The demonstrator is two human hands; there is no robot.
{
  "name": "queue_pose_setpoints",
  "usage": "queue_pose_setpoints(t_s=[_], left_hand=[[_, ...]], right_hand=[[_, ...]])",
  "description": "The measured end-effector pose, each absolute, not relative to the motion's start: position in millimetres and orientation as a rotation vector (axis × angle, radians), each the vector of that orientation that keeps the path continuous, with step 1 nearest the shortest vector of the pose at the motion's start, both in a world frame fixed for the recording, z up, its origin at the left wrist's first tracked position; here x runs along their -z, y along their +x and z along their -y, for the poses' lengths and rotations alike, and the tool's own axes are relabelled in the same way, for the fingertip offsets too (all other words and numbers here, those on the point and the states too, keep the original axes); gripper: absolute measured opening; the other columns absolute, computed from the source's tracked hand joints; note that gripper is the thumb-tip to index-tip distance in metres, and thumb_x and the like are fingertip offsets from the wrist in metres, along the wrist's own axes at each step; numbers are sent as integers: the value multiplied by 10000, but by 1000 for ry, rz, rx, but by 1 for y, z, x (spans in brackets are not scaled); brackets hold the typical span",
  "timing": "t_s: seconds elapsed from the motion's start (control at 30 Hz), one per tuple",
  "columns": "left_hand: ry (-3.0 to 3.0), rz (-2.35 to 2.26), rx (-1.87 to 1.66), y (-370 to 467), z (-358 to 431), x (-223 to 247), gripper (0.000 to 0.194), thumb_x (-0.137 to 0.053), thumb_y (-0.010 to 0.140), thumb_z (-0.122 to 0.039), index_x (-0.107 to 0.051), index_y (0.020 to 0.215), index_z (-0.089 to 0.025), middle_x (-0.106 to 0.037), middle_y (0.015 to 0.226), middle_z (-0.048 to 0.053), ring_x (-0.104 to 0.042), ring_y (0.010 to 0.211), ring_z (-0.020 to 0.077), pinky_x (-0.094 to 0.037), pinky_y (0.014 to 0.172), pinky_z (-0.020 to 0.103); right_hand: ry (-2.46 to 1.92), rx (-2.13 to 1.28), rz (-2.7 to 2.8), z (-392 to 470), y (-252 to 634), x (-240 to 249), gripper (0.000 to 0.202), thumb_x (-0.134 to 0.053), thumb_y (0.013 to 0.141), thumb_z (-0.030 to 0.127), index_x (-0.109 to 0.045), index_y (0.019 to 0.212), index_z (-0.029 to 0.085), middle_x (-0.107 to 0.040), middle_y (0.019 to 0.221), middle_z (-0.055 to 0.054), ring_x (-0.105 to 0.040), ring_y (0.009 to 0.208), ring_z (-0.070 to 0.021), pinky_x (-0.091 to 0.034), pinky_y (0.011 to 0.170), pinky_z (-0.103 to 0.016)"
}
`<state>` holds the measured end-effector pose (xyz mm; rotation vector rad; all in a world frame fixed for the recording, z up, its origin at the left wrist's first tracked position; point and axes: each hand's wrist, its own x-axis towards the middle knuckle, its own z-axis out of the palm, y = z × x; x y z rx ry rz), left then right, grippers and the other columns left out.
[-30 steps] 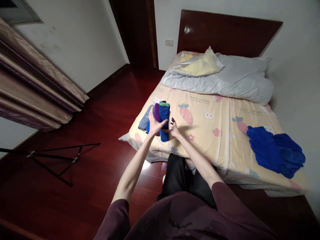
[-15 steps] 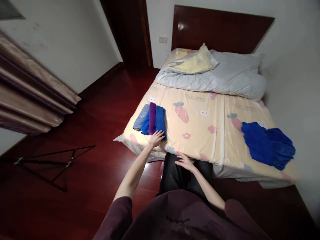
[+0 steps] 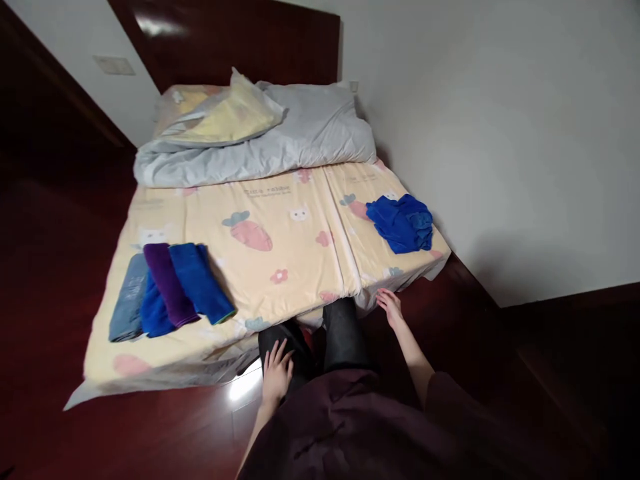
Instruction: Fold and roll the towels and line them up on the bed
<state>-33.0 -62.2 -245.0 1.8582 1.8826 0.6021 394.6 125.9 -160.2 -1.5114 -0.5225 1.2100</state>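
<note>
Folded towels lie on the bed at ten o'clock from the wearer. The left hand, fingers spread, is over a thigh; the right hand, empty and loosely open, reaches toward eleven.

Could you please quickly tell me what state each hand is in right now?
Left hand: open, empty, fingers spread over the black trousers.
Right hand: open, empty, fingers loosely extended near the bed.
</note>
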Motion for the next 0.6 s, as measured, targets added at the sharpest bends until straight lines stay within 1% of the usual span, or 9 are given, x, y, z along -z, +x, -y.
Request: queue_pose_setpoints(t_s=[0.03,0.1,0.17,0.27,0.33,0.47,0.6], left_hand=[[1762,-1942,-665,-19,79,250,407,-447,986,-303,-761,1220,-194,-652,1504,153,-474,1525,390,-377,1235,685],[1617,-1986,-758,-5,104,253,419,-432,1017,-356,-757,1230,-200,-648,1512,145,-439,1553,395,-377,1230,704],[1553,-1945,-813,-5,117,251,409,-459,1020,-394,-765,1225,-215,-641,1525,130,-410,1577,383,-380,1239,691],[1519,-1858,-841,-15,120,246,394,-518,1002,-441,-778,1221,-241,-646,1525,104,-393,1592,363,-399,1252,646],[1484,-1853,-843,-18,118,244,409,-533,989,-477,-787,1209,-246,-663,1506,97,-405,1585,366,-416,1247,632],[1401,-1923,-828,-11,113,240,433,-547,943,-535,-814,1143,-259,-694,1468,76,-430,1567,386,-425,1244,632],[1311,-1970,-785,-5,107,232,408,-578,880,-563,-836,1091,-327,-707,1451,22,-430,1568,382,-420,1260,613]], right_hand=[[-1518,-1175,522,-139,406,159,372,-850,634,385,-763,954,215,-796,1111,-88,-779,949,-234,-609,850,-351],[-1517,-1128,551,-170,423,153,357,-826,631,341,-762,958,214,-784,1088,-79,-767,942,-222,-602,820,-325],[-1482,-1103,603,-208,432,145,406,-813,630,311,-757,1022,221,-762,1140,-77,-756,961,-212,-598,813,-310],[-1386,-1106,654,-273,438,131,528,-771,668,310,-711,1190,259,-704,1259,-69,-747,999,-191,-599,838,-309],[-1329,-1149,640,-315,439,123,565,-713,707,320,-663,1269,291,-674,1267,-61,-746,1019,-190,-602,857,-325],[-1321,-1196,560,-384,441,113,610,-628,729,303,-597,1338,327,-623,1245,-47,-735,1032,-188,-595,874,-335],[-1379,-1163,602,-422,440,112,665,-600,737,317,-562,1401,302,-611,1247,-51,-699,1048,-181,-586,918,-347]])
